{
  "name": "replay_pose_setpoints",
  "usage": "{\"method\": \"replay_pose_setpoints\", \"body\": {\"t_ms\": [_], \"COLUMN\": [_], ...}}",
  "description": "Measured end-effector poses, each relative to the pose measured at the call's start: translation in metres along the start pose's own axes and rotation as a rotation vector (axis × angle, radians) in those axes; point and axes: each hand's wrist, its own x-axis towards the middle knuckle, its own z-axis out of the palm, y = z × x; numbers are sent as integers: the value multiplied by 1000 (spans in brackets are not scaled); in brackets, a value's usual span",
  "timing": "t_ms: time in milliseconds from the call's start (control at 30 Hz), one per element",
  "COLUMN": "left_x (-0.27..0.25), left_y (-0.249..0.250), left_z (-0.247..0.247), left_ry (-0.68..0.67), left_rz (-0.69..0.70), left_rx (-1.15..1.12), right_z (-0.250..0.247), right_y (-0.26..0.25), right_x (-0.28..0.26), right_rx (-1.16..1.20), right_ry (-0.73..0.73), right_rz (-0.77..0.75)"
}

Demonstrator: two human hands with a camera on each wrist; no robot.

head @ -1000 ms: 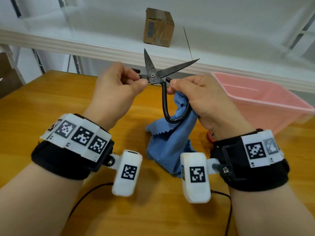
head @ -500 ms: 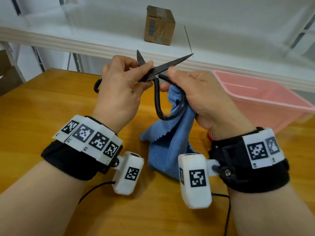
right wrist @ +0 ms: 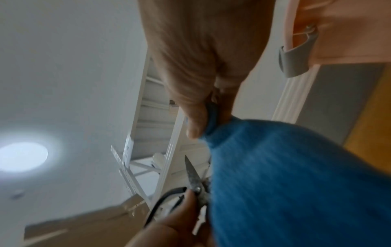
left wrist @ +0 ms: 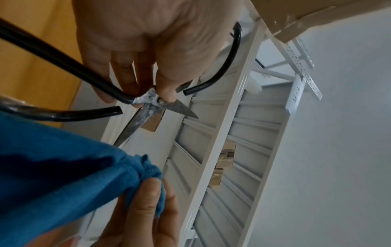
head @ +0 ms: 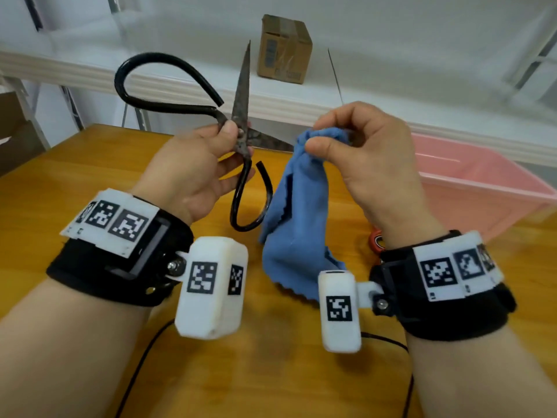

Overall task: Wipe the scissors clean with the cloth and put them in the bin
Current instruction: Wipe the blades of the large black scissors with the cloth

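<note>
Black-handled scissors (head: 241,116) with dull, stained blades are spread wide above the wooden table. My left hand (head: 208,164) pinches them at the pivot (left wrist: 152,98); one blade points up, the other points right toward the cloth. One handle loop arcs up to the left, the other hangs down. My right hand (head: 355,146) pinches the bunched top of a blue cloth (head: 295,218), which hangs to the table. The cloth (right wrist: 285,175) is just right of the scissors (right wrist: 193,177); whether they touch is unclear. The pink bin (head: 482,188) stands at the right.
A white shelf edge (head: 391,116) runs behind the table, with a small cardboard box (head: 284,49) on it. A small red object (head: 375,239) lies beside my right wrist. Black cables (head: 141,366) trail over the near part of the wooden table (head: 75,164).
My right hand has let go of the scissor handle and now holds only the cloth. My left hand has turned the scissors so one blade points up, the blades spread wider.
</note>
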Motion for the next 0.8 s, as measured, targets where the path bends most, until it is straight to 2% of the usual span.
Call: {"method": "replay_pose_setpoints", "body": {"t_ms": [67,133,267,467,633,700,800], "left_x": [0,0,2,8,10,9,6], "left_y": [1,2,0,-5,-6,-8,-12], "left_z": [0,0,0,-4,-5,-3,4], "left_ry": [-18,-38,-33,37,86,84,91], "left_rz": [-27,-37,-43,-73,-95,-94,-97], "left_rx": [-49,-74,-80,-171,-213,-217,-165], "right_z": [1,2,5,-4,-18,-16,-5], "right_y": [1,3,9,0,0,4,1], "right_x": [-1,-3,-4,-3,-2,-2,-3], "right_rx": [-165,-326,-480,-559,-805,-744,-491], "right_ry": [125,144,-75,-50,-240,-223,-130], "right_rz": [-162,-276,-119,-7,171,145,103]}}
